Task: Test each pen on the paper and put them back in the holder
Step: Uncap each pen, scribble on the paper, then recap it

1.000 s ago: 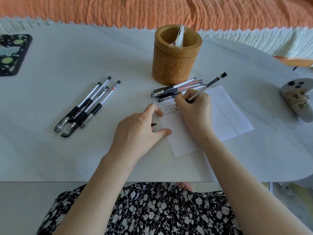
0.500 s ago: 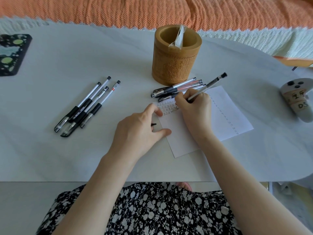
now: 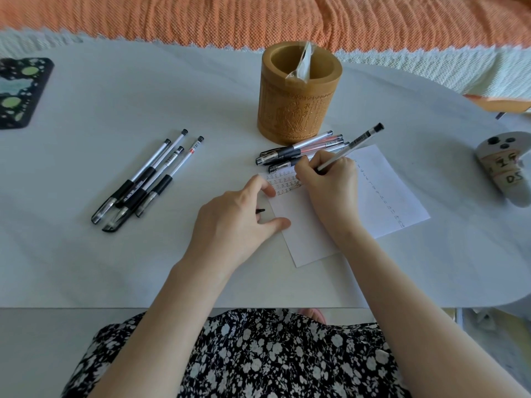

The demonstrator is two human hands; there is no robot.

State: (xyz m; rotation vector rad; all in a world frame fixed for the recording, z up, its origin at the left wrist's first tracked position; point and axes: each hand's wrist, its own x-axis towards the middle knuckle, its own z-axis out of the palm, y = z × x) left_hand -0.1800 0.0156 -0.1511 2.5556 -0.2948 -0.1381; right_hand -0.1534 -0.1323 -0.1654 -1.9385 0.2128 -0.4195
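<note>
1. The right hand, just right of frame centre, has its fingers closed round a pen in a writing grip. The tip is hidden behind the fingertips at the rows of small marks on the paper, and the capless barrel slants up and to the right.
2. The left hand lies at centre with thumb and forefinger spread on the paper's left edge. A small dark piece, probably the cap, pokes out from under the curled fingers; whether they grip it I cannot tell.
3. Over the last second almost nothing has moved: the pen keeps its slant and both hands stay put, so the test stroke looks to be still in progress.
4. One bunch of pens lies touching the paper's upper edge, just below the holder. Another group of pens lies left of centre.
5. No pen stands in the holder yet, only a scrap of clear wrapping.
</note>
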